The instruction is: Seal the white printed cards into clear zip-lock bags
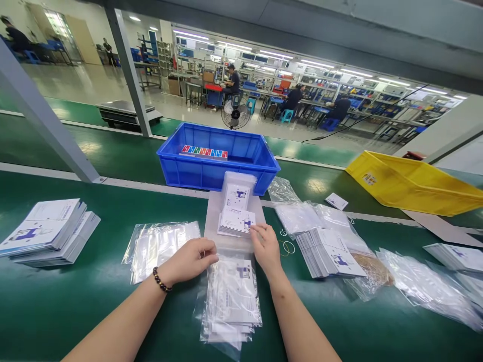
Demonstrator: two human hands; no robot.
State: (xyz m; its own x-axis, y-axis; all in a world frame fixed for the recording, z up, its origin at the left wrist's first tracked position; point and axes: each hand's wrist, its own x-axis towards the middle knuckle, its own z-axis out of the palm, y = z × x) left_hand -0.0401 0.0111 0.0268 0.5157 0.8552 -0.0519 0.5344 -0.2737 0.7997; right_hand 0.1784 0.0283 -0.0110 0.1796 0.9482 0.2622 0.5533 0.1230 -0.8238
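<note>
In the head view my left hand (196,259) has thumb and fingers closed at the top left corner of a clear plastic bag (231,296). That bag lies on top of a pile of similar bags with white printed booklets inside. My right hand (267,247) has its fingers bent over the right edge of a white booklet (236,221) with a purple print. The booklet tops a small stack leaning toward the blue bin, and its underside is hidden. Left of my left hand lie flat clear bags (162,249).
A blue bin (219,173) with coloured cards stands ahead, a yellow bin (411,183) at right. Booklet stacks (47,226) lie left and more booklets (328,254) right, beside filmy bags (426,286) and rubber bands (289,247). A metal post (49,115) rises at left. People sit far back.
</note>
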